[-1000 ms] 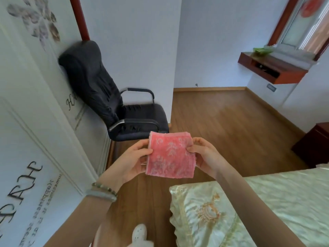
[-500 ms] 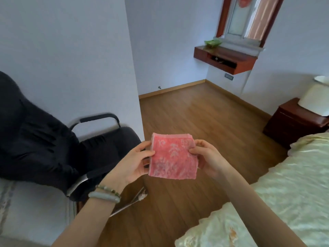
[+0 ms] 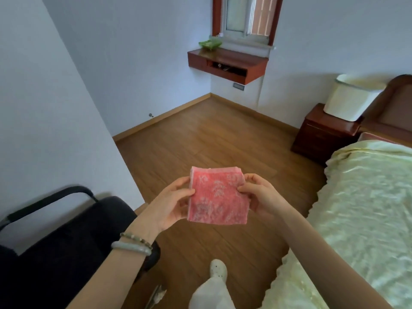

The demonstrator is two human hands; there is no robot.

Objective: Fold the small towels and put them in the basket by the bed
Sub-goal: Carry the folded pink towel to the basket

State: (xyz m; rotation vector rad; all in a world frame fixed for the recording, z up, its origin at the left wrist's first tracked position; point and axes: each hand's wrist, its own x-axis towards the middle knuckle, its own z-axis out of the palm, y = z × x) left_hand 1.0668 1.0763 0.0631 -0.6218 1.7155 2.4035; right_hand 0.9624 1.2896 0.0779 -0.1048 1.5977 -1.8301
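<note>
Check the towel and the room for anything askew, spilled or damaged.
Nothing stands out. The pink towel is folded square, pinched between the left hand and right hand. The basket stands upright on the nightstand. A small pale thing lies beside the chair; unclear what.

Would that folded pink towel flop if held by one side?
Probably floppy: the folded pink patterned towel is layered cloth, pinched at both sides by the left hand and right hand. Likely light: two pinches carry it. Its fuzzy weave should resist slipping.
</note>
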